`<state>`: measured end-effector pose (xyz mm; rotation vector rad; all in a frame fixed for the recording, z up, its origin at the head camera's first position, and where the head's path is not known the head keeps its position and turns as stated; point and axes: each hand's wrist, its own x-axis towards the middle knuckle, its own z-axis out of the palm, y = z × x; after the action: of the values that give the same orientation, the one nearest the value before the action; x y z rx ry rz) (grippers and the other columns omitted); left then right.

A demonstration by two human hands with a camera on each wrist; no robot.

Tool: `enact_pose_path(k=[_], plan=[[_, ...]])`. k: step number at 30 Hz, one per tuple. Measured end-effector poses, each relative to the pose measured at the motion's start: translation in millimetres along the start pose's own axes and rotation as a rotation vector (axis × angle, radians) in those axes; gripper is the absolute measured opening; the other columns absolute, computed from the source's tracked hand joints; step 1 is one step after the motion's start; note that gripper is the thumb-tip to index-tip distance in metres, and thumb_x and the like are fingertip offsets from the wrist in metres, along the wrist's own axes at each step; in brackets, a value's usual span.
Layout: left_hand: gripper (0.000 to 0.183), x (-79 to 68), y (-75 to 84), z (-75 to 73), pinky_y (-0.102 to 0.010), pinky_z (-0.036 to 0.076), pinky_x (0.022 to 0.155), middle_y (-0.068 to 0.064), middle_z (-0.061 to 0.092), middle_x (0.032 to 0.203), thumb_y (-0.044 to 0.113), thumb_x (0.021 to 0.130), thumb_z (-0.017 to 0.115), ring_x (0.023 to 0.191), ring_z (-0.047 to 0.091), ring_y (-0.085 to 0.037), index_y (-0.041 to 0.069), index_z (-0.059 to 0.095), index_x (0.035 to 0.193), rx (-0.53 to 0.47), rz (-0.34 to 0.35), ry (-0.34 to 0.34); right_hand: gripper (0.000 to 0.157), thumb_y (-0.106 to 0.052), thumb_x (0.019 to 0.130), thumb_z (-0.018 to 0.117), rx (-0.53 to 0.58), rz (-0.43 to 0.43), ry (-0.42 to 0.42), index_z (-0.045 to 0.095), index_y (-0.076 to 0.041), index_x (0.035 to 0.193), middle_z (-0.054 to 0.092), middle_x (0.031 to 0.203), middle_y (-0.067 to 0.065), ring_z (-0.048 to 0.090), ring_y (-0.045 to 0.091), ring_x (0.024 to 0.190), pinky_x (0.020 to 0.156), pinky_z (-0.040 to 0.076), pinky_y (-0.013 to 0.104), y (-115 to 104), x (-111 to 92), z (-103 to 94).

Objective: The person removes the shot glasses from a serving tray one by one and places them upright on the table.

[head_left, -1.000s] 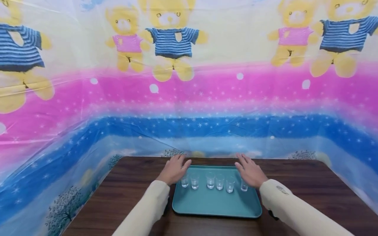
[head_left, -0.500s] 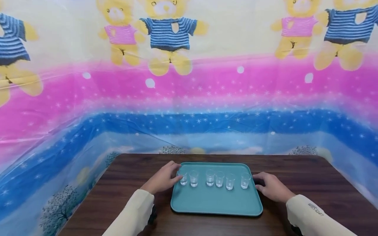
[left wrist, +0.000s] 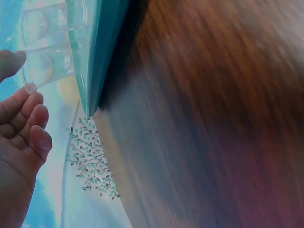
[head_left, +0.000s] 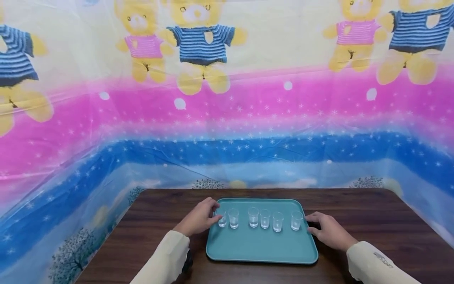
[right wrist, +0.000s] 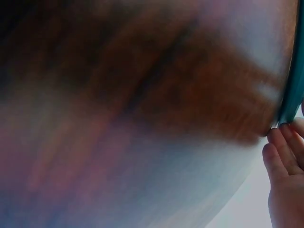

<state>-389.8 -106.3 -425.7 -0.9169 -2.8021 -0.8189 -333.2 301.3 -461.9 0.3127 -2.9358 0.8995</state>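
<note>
A teal tray [head_left: 262, 246] bears a row of several small clear shot glasses [head_left: 253, 217]. My left hand [head_left: 198, 219] is at the tray's left side and pinches the leftmost shot glass [left wrist: 52, 66] near its rim, thumb on one side and index finger on the other. That glass stands upright, partly hidden by the hand in the head view. On the right, my right hand [head_left: 330, 230] rests by the tray's edge, its fingertips [right wrist: 285, 127] right at the rim. The rightmost shot glass [head_left: 296, 221] stands just inside that edge, apart from the fingers.
The tray lies on a dark wood table [head_left: 159, 221], with table surface to both sides of it. A printed cloth backdrop [head_left: 227, 150] with teddy bears hangs close behind and around the table.
Both hands have drawn back from above the tray's far part and lowered to its two sides. The left finger and thumb have come to the leftmost glass. The glasses keep their places.
</note>
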Motion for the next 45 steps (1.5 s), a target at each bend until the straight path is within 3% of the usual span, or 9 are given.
enact_pose_path(k=[6, 10, 17, 26, 38, 42, 45], plan=[[0.027, 6.6, -3.6, 3.8, -0.031, 0.045, 0.064, -0.006, 0.052, 0.094, 0.019, 0.090, 0.066, 0.078, 0.049, -0.016, 0.001, 0.058, 0.109, -0.071, -0.047, 0.027, 0.036, -0.007, 0.086, 0.068, 0.026, 0.020, -0.022, 0.062, -0.001, 0.121, 0.059, 0.115, 0.006, 0.053, 0.033, 0.112, 0.087, 0.045, 0.049, 0.6, -4.9, -0.5], [0.026, 10.9, -11.2, -5.9, -0.033, 0.045, 0.064, -0.007, 0.053, 0.093, 0.016, 0.090, 0.066, 0.077, 0.049, -0.016, 0.000, 0.058, 0.108, -0.096, -0.073, 0.088, 0.037, -0.009, 0.087, 0.068, 0.038, 0.020, -0.027, 0.061, 0.000, 0.122, 0.058, 0.117, 0.007, 0.052, 0.033, 0.113, 0.087, 0.045, 0.049, -2.0, -6.3, 0.9], [0.025, 19.3, -40.0, -23.2, -0.035, 0.045, 0.066, -0.007, 0.054, 0.090, 0.012, 0.088, 0.067, 0.075, 0.050, -0.016, -0.002, 0.059, 0.107, -0.066, -0.131, 0.187, 0.038, -0.008, 0.087, 0.068, 0.047, 0.029, -0.025, 0.061, 0.000, 0.123, 0.058, 0.117, 0.005, 0.052, 0.032, 0.114, 0.087, 0.045, 0.048, -7.2, -3.9, 3.7], [0.022, 16.4, -64.7, -18.9, -0.035, 0.045, 0.067, -0.010, 0.053, 0.092, 0.011, 0.088, 0.067, 0.076, 0.050, -0.018, -0.003, 0.058, 0.104, -0.065, -0.208, 0.195, 0.038, -0.009, 0.087, 0.068, 0.062, 0.038, -0.041, 0.061, -0.001, 0.123, 0.057, 0.116, 0.003, 0.053, 0.030, 0.113, 0.087, 0.045, 0.048, -8.8, -0.8, 6.7], [0.022, 24.3, -62.1, -9.7, -0.034, 0.046, 0.067, -0.010, 0.053, 0.092, 0.010, 0.087, 0.068, 0.077, 0.052, -0.017, -0.002, 0.059, 0.103, -0.073, -0.214, 0.198, 0.036, -0.006, 0.086, 0.069, 0.041, 0.074, -0.020, 0.063, -0.002, 0.121, 0.057, 0.106, -0.001, 0.056, 0.025, 0.106, 0.083, 0.047, 0.044, -2.6, -0.8, 3.3], [0.028, 28.0, -58.9, -11.0, -0.037, 0.047, 0.070, -0.011, 0.054, 0.095, 0.014, 0.087, 0.069, 0.080, 0.053, -0.019, -0.002, 0.059, 0.108, -0.040, -0.186, 0.208, 0.035, -0.006, 0.086, 0.069, 0.048, 0.087, -0.018, 0.064, -0.004, 0.121, 0.057, 0.105, -0.002, 0.056, 0.023, 0.105, 0.082, 0.047, 0.043, -0.1, 0.5, 1.8], [0.035, 31.3, -51.9, -13.8, -0.040, 0.047, 0.074, -0.011, 0.055, 0.100, 0.019, 0.086, 0.070, 0.087, 0.053, -0.023, 0.000, 0.060, 0.113, 0.016, -0.125, 0.236, 0.035, -0.006, 0.086, 0.069, 0.043, 0.087, -0.012, 0.064, -0.004, 0.120, 0.057, 0.106, -0.002, 0.056, 0.024, 0.105, 0.082, 0.047, 0.044, 1.8, 0.6, 0.0]])
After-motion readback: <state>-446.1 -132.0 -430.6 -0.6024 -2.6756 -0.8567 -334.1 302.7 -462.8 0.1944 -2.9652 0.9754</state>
